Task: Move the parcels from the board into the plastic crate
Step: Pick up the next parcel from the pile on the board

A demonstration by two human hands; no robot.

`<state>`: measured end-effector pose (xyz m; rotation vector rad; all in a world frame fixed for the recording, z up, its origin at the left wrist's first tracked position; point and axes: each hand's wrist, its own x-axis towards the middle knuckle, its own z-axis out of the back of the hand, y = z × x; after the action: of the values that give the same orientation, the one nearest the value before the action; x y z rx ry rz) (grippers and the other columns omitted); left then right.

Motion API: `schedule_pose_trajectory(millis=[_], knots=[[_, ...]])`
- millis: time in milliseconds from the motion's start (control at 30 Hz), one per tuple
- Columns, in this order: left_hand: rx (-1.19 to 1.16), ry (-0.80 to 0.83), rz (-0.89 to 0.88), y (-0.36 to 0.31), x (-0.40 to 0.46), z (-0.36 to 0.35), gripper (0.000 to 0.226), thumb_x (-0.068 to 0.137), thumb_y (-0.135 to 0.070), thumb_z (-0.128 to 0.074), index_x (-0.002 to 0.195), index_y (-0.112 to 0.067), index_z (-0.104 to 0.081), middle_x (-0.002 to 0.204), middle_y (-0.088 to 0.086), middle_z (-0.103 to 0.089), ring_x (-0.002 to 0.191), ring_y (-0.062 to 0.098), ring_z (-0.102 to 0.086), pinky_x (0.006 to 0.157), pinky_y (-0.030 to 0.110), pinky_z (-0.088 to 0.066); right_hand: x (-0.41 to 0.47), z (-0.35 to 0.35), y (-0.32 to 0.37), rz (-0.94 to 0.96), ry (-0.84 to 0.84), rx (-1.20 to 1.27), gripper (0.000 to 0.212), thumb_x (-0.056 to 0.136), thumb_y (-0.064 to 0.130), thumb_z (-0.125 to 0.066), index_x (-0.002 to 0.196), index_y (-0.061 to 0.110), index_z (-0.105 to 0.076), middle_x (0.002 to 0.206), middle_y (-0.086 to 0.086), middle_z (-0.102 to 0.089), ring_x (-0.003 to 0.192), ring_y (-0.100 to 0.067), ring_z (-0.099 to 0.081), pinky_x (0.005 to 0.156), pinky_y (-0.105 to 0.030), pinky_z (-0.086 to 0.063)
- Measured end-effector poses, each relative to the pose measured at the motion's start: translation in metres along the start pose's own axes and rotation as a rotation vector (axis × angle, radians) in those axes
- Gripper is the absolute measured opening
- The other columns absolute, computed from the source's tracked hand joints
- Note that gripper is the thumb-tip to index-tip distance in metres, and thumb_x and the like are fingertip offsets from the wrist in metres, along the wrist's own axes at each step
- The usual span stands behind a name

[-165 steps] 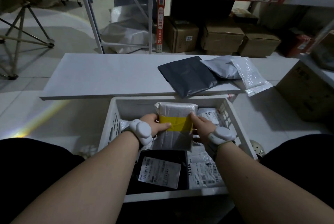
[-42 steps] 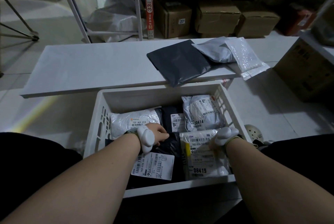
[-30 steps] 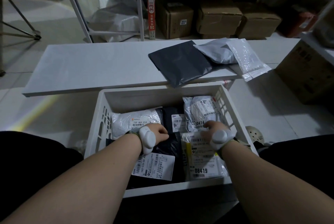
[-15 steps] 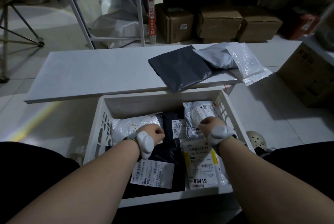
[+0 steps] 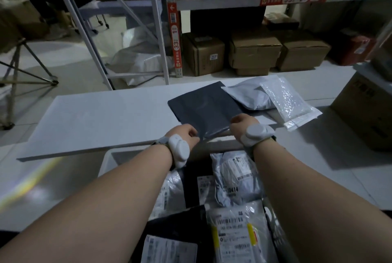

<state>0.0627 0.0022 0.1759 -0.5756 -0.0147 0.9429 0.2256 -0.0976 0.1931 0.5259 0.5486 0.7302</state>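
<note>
Fingers of my left hand (image 5: pixel 184 135) and right hand (image 5: pixel 241 125) pinch the near edge of the dark parcel (image 5: pixel 204 107), which lies on the board (image 5: pixel 101 118). I should lift both corners together, so it does not drag the grey parcel (image 5: pixel 247 95) beside it, then lower it into the crate (image 5: pixel 107 165).

Cardboard boxes (image 5: pixel 254 55) sit under metal shelving (image 5: pixel 218 3) (dim light).
</note>
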Motion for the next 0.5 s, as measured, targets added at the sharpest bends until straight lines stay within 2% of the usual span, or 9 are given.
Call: schedule_pose_trajectory(millis=[133, 233, 267, 333, 400, 500], knots=[[0.151, 0.067, -0.013, -0.015, 0.024, -0.005, 0.047, 0.088, -0.036, -0.057, 0.130, -0.017, -0.051, 0.134, 0.006, -0.053, 0.119, 0.025, -0.053, 0.097, 0.029, -0.042, 0.024, -0.005, -0.003, 0.053, 0.014, 0.016, 0.042, 0.088, 0.014, -0.053, 0.130, 0.018, -0.055, 0.131, -0.005, -0.058, 0.121, -0.026, -0.054, 0.103, -0.034, -0.042], [0.198, 0.104, -0.042, -0.026, 0.036, -0.008, 0.052, 0.088, -0.036, -0.057, 0.135, -0.018, -0.046, 0.138, 0.008, -0.047, 0.122, 0.027, -0.051, 0.098, 0.030, -0.042, 0.043, -0.011, -0.011, 0.131, 0.071, -0.047, 0.036, 0.084, 0.011, -0.057, 0.120, 0.013, -0.060, 0.130, -0.009, -0.057, 0.125, -0.029, -0.049, 0.104, -0.036, -0.041], [0.212, 0.127, -0.060, -0.029, 0.041, -0.010, 0.052, 0.088, -0.034, -0.057, 0.136, -0.017, -0.045, 0.138, 0.009, -0.046, 0.123, 0.028, -0.050, 0.099, 0.030, -0.042, 0.053, -0.013, -0.014, 0.144, 0.093, -0.109, 0.035, 0.083, 0.012, -0.058, 0.118, 0.013, -0.060, 0.136, -0.009, -0.052, 0.133, -0.028, -0.042, 0.108, -0.037, -0.037], [0.233, 0.174, -0.096, -0.032, 0.048, -0.013, 0.054, 0.089, -0.032, -0.057, 0.138, -0.015, -0.041, 0.142, 0.008, -0.043, 0.126, 0.028, -0.047, 0.101, 0.029, -0.039, 0.072, -0.014, -0.019, 0.116, 0.146, -0.228, 0.047, 0.082, 0.017, -0.061, 0.128, 0.020, -0.052, 0.154, -0.002, -0.030, 0.146, -0.023, -0.017, 0.115, -0.041, -0.026], [0.254, 0.222, -0.118, -0.032, 0.053, -0.016, 0.058, 0.090, -0.031, -0.057, 0.141, -0.014, -0.036, 0.145, 0.007, -0.039, 0.131, 0.025, -0.042, 0.104, 0.025, -0.034, 0.087, -0.016, -0.024, 0.082, 0.202, -0.307, 0.061, 0.083, 0.023, -0.065, 0.139, 0.026, -0.040, 0.159, 0.003, -0.016, 0.148, -0.022, -0.007, 0.117, -0.044, -0.022], [0.292, 0.271, -0.125, -0.025, 0.058, -0.018, 0.060, 0.090, -0.031, -0.056, 0.142, -0.013, -0.033, 0.147, 0.006, -0.036, 0.134, 0.024, -0.038, 0.108, 0.028, -0.033, 0.087, -0.027, -0.026, 0.122, 0.161, -0.336, 0.063, 0.082, 0.031, -0.063, 0.140, 0.031, -0.039, 0.154, 0.009, -0.027, 0.147, -0.023, -0.012, 0.116, -0.044, -0.023]])
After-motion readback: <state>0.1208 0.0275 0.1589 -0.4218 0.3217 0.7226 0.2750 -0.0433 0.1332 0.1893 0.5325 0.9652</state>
